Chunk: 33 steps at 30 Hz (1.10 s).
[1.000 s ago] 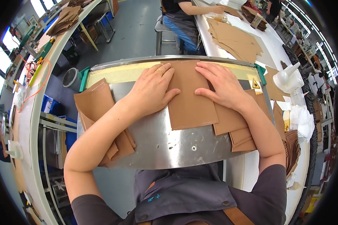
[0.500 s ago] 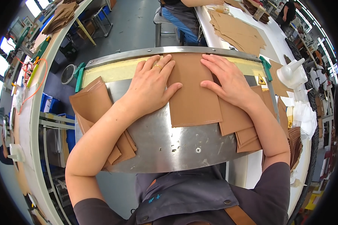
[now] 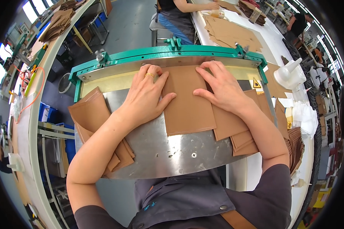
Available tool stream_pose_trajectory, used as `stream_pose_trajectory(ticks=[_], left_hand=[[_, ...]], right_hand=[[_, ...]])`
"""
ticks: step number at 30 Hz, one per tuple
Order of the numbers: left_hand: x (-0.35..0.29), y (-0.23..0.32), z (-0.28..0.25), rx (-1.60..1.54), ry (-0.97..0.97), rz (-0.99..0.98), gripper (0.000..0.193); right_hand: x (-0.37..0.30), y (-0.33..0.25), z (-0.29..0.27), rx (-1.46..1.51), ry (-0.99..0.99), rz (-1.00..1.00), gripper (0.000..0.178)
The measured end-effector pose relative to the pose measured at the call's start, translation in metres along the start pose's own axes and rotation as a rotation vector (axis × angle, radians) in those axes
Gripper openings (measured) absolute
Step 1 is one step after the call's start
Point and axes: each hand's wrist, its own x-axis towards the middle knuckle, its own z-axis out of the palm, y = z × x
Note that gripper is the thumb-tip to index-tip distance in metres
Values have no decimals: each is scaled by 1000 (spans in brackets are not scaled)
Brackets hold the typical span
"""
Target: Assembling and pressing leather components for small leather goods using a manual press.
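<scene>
Head view: the person's left hand (image 3: 143, 91) rests on the left side of a flat, four-sided, tan-brown sheet (image 3: 189, 108) that looks like leather. The right hand (image 3: 221, 87) rests on its far right side. Neither hand is curled round anything; the fingers are spread, and they seem to push down. The sheet lies in the middle of a shiny silver metal table (image 3: 145, 147), with its far edge at a long silver metal strip (image 3: 122, 68).

A long, bright green metal bar (image 3: 141, 54) with knobs now shows above that strip. Half a second ago, only the silver part showed there. I think this means the hands are keeping the sheet flat and straight at the bar.

On the right, more tan-brown pieces (image 3: 227, 124) lie partly under the sheet. On the left, a folded tan-brown bundle (image 3: 90, 110) lies by the left forearm (image 3: 103, 141). Far off, another person (image 3: 177, 23) in blue trousers sits near a loose pile of tan sheets (image 3: 233, 34).

The left forearm hides some of the bundle. The other person is cut off at the top. I cannot tell if the sheet goes under the strip.
</scene>
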Motion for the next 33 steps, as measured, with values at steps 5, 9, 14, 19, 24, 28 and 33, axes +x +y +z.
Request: stream_pose_trajectory(ticks=[5,9,14,19,24,28,33], left_hand=[[1,5,-6,21,-24,48,40],[4,23,-17,216,-113,-24,32],[5,14,-7,-496,-216,179,24],[11,21,-16,-779,-365,-125,21],[0,-4,1,-21,147,2,32],[-1,-7,5,40,99,-87,42],[1,-8,7,53,90,-67,45]], right_hand=[[-3,8,5,-1,75,-50,61],[5,-1,-18,172,-31,-122,39],[2,-5,-27,825,-158,218,15],[1,-7,-2,369,5,-172,39],[1,0,-6,156,-118,-34,51],[1,0,-5,234,-131,20,54],[-1,9,7,67,17,-49,59]])
